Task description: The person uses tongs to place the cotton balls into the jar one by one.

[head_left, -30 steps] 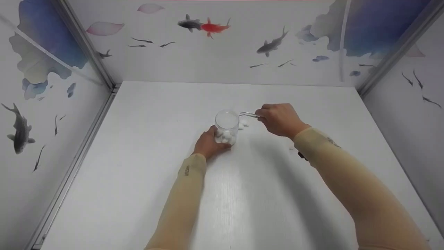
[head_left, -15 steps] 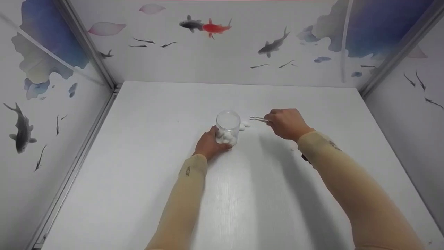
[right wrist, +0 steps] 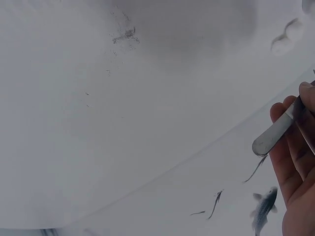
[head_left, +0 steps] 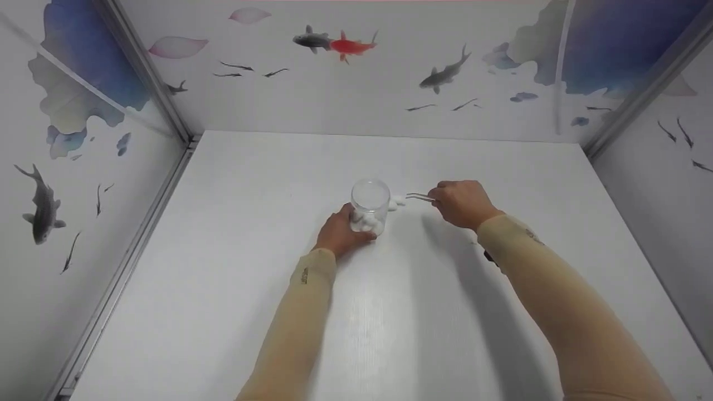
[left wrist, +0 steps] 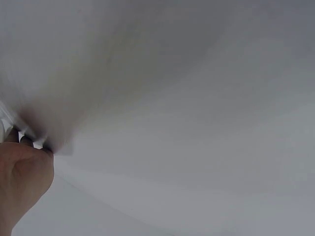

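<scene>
While the white table [head_left: 245,172] spreads past both sides, far edge beyond, widest room left, right hand [head_left: 465,204] and left hand [head_left: 341,234] are each holding something. Left grips the clear jar [head_left: 371,208], centre toward far edge, top up, axis near vertical; right pinches tweezers [head_left: 421,197], long axis crosswise, tips left, near white balls [head_left: 393,205] beside the jar.

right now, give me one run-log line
left hand: holds jar; right hand: holds tweezers; white pieces: some in jar, some beside it
</scene>
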Available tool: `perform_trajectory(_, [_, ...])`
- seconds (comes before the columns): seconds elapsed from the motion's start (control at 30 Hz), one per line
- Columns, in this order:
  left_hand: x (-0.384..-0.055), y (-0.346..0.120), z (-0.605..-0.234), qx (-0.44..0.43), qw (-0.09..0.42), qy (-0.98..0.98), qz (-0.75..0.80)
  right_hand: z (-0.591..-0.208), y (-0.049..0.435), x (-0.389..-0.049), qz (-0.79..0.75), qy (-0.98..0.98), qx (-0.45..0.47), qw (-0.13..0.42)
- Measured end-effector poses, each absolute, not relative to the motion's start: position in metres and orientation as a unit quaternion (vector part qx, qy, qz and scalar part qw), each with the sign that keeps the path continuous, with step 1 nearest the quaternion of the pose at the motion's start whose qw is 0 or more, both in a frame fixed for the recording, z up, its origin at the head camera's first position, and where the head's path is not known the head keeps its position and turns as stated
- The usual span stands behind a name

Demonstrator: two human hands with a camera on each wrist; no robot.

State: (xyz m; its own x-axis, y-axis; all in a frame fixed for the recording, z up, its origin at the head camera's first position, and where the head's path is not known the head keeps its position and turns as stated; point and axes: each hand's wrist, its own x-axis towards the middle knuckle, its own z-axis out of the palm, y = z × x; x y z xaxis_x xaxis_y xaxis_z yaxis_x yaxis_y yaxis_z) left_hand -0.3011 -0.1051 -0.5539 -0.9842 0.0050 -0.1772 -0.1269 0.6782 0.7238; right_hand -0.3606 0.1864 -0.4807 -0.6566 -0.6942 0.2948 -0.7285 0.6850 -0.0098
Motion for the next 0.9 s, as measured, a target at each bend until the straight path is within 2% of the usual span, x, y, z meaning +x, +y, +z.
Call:
perform_trajectory(0.33, [-0.302,-0.106,-0.557,-0.032,0.083,0.912,0.401,-0.484,0.178,-0.363,0.049,-0.915,0.386,0.105])
perform_trajectory(0.9, [-0.303,-0.105,-0.557,-0.032,0.08,0.91,0.406,-0.493,0.179,-0.373,0.013,-0.925,0.37,0.089])
